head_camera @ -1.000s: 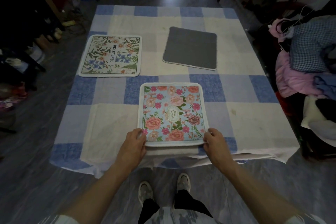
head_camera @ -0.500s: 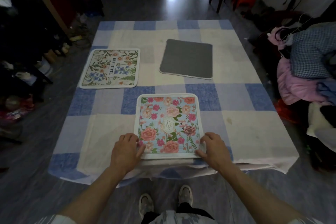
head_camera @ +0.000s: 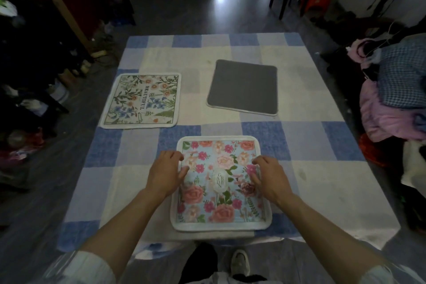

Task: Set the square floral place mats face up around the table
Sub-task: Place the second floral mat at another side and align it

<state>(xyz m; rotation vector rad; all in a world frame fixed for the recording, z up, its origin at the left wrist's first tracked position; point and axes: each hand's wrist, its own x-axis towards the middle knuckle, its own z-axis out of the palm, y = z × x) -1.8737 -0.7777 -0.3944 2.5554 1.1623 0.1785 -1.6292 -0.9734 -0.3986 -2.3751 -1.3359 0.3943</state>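
Head view, near mat: the rose mat (head_camera: 221,182) lies face up at the surface's (head_camera: 322,180) near edge, middle.
Head view, hands: my left hand (head_camera: 166,174) and right hand (head_camera: 269,178) rest on its side edges, fingers spread, gripping nothing.
Doing it well: I'd press flat, smooth outward, square it to the edge.
Left to do: the grey mat (head_camera: 243,86), far right, shows its back; the "BEAUTIFUL" mat (head_camera: 140,100) sits face up, far left.

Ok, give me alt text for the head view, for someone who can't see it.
Both hands, left hand and right hand, press flat on a pink rose mat at the checked tablecloth's near edge. Beyond lie a "BEAUTIFUL" botanical mat, face up, and a grey mat, face down.
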